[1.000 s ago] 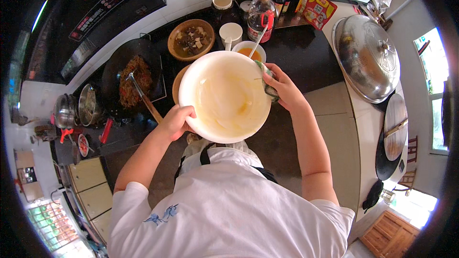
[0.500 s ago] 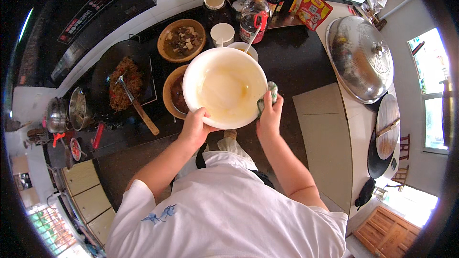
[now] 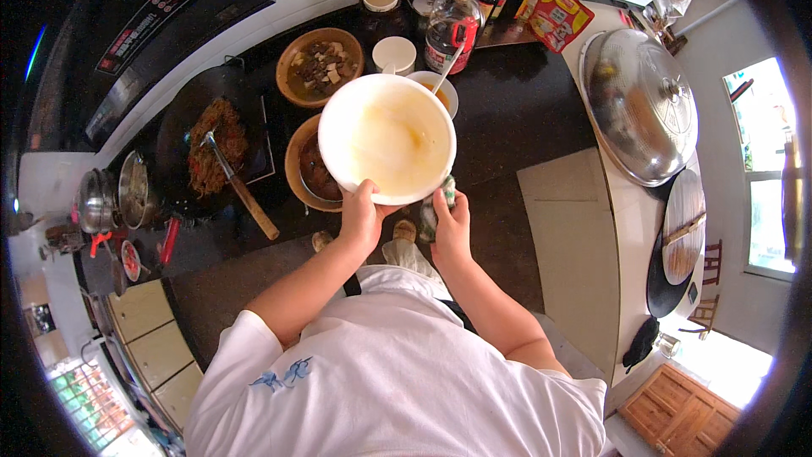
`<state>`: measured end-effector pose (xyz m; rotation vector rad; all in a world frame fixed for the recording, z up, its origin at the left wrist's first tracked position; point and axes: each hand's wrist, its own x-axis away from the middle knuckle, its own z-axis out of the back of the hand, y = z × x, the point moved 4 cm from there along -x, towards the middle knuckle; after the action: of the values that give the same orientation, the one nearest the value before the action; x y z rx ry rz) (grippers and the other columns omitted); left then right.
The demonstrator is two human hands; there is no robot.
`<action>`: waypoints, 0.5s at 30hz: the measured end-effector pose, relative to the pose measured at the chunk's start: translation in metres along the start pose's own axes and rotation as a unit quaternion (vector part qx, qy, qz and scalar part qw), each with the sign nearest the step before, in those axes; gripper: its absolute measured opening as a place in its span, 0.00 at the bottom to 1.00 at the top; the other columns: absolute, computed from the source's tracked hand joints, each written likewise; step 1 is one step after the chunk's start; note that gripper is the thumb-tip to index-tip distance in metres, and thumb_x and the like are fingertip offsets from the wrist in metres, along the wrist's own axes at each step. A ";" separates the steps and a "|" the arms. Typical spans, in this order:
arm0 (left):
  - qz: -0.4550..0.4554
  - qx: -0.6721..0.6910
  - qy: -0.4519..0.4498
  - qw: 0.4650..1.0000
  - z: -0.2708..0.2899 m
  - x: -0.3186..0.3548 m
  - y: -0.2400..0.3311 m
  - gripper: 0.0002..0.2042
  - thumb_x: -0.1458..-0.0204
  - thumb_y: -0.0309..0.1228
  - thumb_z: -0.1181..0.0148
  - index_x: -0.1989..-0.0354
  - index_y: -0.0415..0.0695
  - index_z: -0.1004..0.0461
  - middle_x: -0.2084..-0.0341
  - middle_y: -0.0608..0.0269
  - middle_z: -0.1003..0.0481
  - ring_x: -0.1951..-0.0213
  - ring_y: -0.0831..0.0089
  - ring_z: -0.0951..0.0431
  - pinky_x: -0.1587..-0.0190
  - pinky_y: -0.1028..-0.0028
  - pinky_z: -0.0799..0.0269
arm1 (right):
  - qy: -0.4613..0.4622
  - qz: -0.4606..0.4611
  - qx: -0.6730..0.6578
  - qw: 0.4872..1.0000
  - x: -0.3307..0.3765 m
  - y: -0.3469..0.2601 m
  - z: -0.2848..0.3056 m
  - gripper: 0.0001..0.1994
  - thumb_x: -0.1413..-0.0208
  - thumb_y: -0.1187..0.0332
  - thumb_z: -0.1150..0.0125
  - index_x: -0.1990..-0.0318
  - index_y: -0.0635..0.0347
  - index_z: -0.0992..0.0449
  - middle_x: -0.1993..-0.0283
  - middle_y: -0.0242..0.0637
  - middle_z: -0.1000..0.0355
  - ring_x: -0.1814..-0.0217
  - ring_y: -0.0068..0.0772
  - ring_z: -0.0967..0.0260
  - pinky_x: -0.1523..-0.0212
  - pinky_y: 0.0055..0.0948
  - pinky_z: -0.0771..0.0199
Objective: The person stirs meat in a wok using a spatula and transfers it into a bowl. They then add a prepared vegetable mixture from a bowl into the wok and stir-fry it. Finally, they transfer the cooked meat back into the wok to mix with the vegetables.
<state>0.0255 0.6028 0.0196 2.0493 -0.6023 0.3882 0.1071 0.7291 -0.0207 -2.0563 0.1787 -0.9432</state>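
Observation:
A large white bowl [image 3: 385, 140] is held up over the counter's front edge, its inside facing up with a faint yellowish film. My left hand [image 3: 362, 224] grips its near rim, thumb over the edge and fingers hidden underneath. At the bowl's near right edge, my right hand [image 3: 452, 233] is closed on a green and white cloth [image 3: 435, 213]. Whether the cloth touches the bowl I cannot tell. Just beyond the white bowl are a white cup [image 3: 394, 54] and a small bowl [image 3: 451, 95] with a spoon. Partly behind it sits a brown bowl [image 3: 297, 156] with dark contents.
To the left, a wok [image 3: 173, 131] contains noodle-like food [image 3: 222, 140] and a spatula with a wooden handle [image 3: 252, 210]. Another brown bowl [image 3: 286, 83] holds chunks in broth. A big plastic bottle [image 3: 452, 30] stands at the back. A domed metal lid [image 3: 634, 118] rests on the right counter.
The white bowl has shifted a little left and away from me, with my left hand on it. My right hand and the cloth moved left and nearer, from its right side to its near edge.

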 end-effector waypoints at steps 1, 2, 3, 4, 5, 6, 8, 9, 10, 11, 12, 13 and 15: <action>-0.005 0.015 -0.008 1.000 0.003 -0.006 0.003 0.30 0.54 0.23 0.58 0.37 0.36 0.50 0.45 0.47 0.37 0.47 0.53 0.28 0.51 0.53 0.22 | -0.033 -0.007 0.013 0.999 -0.003 0.004 0.003 0.16 0.37 0.62 0.44 0.49 0.61 0.37 0.55 0.34 0.33 0.53 0.22 0.36 0.52 0.26 0.33; -0.010 0.031 -0.015 0.999 0.007 -0.009 0.006 0.30 0.53 0.22 0.59 0.37 0.36 0.51 0.46 0.47 0.37 0.47 0.53 0.28 0.52 0.53 0.21 | -0.053 -0.012 0.031 0.998 -0.009 0.006 0.008 0.14 0.38 0.63 0.43 0.51 0.61 0.33 0.59 0.31 0.30 0.57 0.21 0.35 0.55 0.26 0.32; -0.012 0.025 -0.003 1.000 0.014 -0.010 0.009 0.30 0.54 0.23 0.58 0.37 0.35 0.51 0.46 0.46 0.37 0.47 0.53 0.27 0.52 0.54 0.21 | -0.057 -0.022 0.061 0.996 -0.009 -0.007 0.007 0.14 0.38 0.63 0.44 0.50 0.60 0.31 0.60 0.30 0.29 0.59 0.22 0.33 0.57 0.26 0.31; -0.013 0.016 0.007 1.000 0.019 -0.009 0.013 0.31 0.54 0.24 0.56 0.37 0.34 0.50 0.46 0.45 0.36 0.47 0.52 0.27 0.51 0.55 0.21 | -0.060 -0.020 0.091 0.994 -0.024 -0.007 0.020 0.13 0.37 0.63 0.45 0.50 0.60 0.30 0.60 0.30 0.29 0.60 0.22 0.33 0.59 0.26 0.30; -0.014 0.008 0.019 1.000 0.024 -0.008 0.016 0.32 0.55 0.25 0.55 0.37 0.33 0.50 0.46 0.45 0.36 0.47 0.52 0.27 0.51 0.56 0.21 | -0.063 -0.019 0.123 0.990 -0.046 -0.004 0.035 0.13 0.37 0.63 0.46 0.50 0.60 0.29 0.60 0.30 0.28 0.61 0.22 0.32 0.60 0.26 0.30; -0.006 0.010 0.033 0.999 0.025 -0.003 0.022 0.32 0.55 0.25 0.55 0.38 0.32 0.50 0.46 0.44 0.36 0.47 0.51 0.27 0.51 0.53 0.21 | -0.061 -0.025 0.129 0.989 -0.066 -0.006 0.046 0.13 0.36 0.64 0.48 0.49 0.60 0.29 0.61 0.30 0.28 0.61 0.22 0.32 0.61 0.26 0.29; -0.004 0.007 0.039 0.999 0.034 0.005 0.031 0.32 0.55 0.24 0.55 0.38 0.32 0.50 0.46 0.44 0.36 0.47 0.50 0.28 0.51 0.52 0.22 | -0.086 0.009 0.139 0.986 -0.110 -0.010 0.069 0.12 0.34 0.65 0.51 0.49 0.62 0.29 0.60 0.30 0.28 0.59 0.24 0.31 0.60 0.28 0.29; -0.001 0.005 0.043 0.999 0.039 0.010 0.034 0.32 0.55 0.24 0.55 0.38 0.32 0.49 0.46 0.44 0.36 0.47 0.49 0.28 0.50 0.51 0.22 | -0.085 0.044 0.163 0.982 -0.128 -0.012 0.077 0.12 0.34 0.66 0.52 0.49 0.62 0.30 0.59 0.31 0.28 0.58 0.25 0.30 0.59 0.28 0.29; -0.006 -0.006 0.064 0.998 0.046 0.015 0.036 0.30 0.54 0.24 0.55 0.38 0.33 0.49 0.45 0.45 0.36 0.46 0.50 0.29 0.52 0.48 0.23 | -0.068 0.032 0.129 0.989 -0.138 -0.018 0.078 0.12 0.34 0.67 0.52 0.48 0.62 0.30 0.56 0.32 0.28 0.56 0.26 0.30 0.58 0.29 0.29; -0.004 -0.005 0.074 0.997 0.053 0.023 0.039 0.30 0.54 0.24 0.55 0.39 0.31 0.47 0.46 0.45 0.35 0.47 0.49 0.28 0.51 0.48 0.23 | -0.051 0.020 0.094 0.994 -0.147 -0.022 0.079 0.12 0.34 0.67 0.53 0.47 0.62 0.31 0.54 0.34 0.28 0.54 0.28 0.30 0.57 0.30 0.28; 0.000 -0.009 0.090 0.996 0.059 0.031 0.042 0.29 0.54 0.24 0.54 0.40 0.31 0.46 0.47 0.45 0.35 0.47 0.49 0.28 0.51 0.48 0.24 | -0.076 0.005 0.053 0.996 -0.152 -0.031 0.074 0.13 0.34 0.68 0.53 0.45 0.61 0.32 0.50 0.35 0.30 0.51 0.30 0.31 0.53 0.32 0.30; 0.004 -0.013 0.105 0.994 0.063 0.039 0.044 0.29 0.55 0.25 0.54 0.40 0.30 0.45 0.47 0.45 0.34 0.47 0.49 0.28 0.51 0.48 0.24 | -0.099 0.015 0.053 0.994 -0.159 -0.036 0.074 0.13 0.34 0.67 0.53 0.45 0.60 0.31 0.51 0.32 0.29 0.51 0.29 0.32 0.52 0.31 0.33; 0.002 -0.016 0.110 0.994 0.063 0.053 0.052 0.29 0.55 0.25 0.54 0.41 0.29 0.45 0.47 0.44 0.34 0.48 0.48 0.27 0.51 0.49 0.23 | -0.145 0.035 0.051 0.988 -0.174 -0.046 0.072 0.12 0.34 0.67 0.51 0.46 0.57 0.30 0.52 0.27 0.29 0.50 0.25 0.33 0.50 0.28 0.37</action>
<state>0.0432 0.5117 0.0498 1.9429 -0.4758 0.5935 0.0241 0.8803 -0.1094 -2.0516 0.0455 -0.5907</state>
